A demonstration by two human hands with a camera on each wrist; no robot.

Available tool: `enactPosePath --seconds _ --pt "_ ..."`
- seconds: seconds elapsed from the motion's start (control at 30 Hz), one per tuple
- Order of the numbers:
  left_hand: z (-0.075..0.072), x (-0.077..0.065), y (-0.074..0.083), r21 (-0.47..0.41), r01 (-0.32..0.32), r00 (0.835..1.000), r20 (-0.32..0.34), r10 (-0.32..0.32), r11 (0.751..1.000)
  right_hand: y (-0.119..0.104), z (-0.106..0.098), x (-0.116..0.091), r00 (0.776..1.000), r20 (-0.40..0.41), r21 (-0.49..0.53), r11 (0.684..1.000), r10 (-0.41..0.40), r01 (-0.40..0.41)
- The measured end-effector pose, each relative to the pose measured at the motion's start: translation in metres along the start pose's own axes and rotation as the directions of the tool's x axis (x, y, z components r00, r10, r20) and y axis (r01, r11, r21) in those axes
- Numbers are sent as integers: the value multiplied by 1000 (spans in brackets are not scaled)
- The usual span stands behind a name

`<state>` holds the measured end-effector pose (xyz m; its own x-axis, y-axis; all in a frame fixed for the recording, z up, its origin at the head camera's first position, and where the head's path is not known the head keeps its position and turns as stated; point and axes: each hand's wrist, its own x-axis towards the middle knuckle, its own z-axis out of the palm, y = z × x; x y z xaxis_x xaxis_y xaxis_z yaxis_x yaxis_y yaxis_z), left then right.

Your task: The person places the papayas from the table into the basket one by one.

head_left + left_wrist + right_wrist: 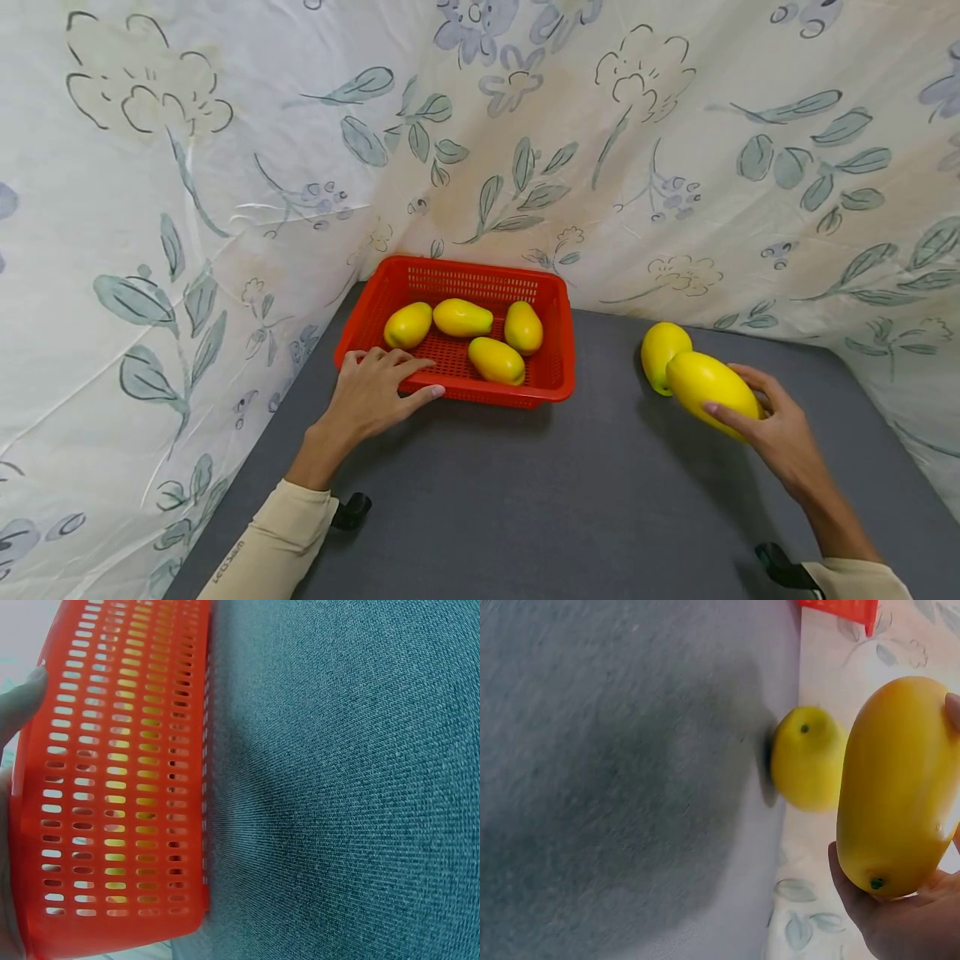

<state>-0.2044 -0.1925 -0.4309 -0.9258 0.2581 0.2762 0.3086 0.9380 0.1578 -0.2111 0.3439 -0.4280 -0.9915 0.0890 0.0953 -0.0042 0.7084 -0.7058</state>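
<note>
A red plastic basket (551, 387) with slotted walls stands on the dark table, several yellow mangoes lying inside, one of them a mango (497, 361) by the front wall. My left hand (378, 387) grips its front rim near the left corner, fingers over the edge and thumb along the front. On the right, my right hand (783, 433) holds a large yellow mango (708, 387) above the table, thumb on the near side. Behind the held fruit another mango (663, 346) rests on the table, partly covered in the head view; the right wrist view shows this mango (806, 761) beside the held one.
A flowered cloth (637, 208) hangs behind the table and along its left and right sides. The basket's back edge stands close to it. Grey tabletop (570, 500) stretches between the two arms.
</note>
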Motion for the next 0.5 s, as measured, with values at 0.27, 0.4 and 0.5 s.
enactPosePath --seconds 0.27,0.4,0.5 --pt "0 0 -1 -1 -6 1000 -6 6 1000 -21 4 -4 999 6 23 999 -48 48" --pt "1 0 -3 1 -6 1000 -2 6 1000 -32 7 -6 997 10 30 997 -74 73" --pt "1 0 -4 1 -6 1000 0 6 1000 -40 11 -6 996 7 34 996 -87 87"
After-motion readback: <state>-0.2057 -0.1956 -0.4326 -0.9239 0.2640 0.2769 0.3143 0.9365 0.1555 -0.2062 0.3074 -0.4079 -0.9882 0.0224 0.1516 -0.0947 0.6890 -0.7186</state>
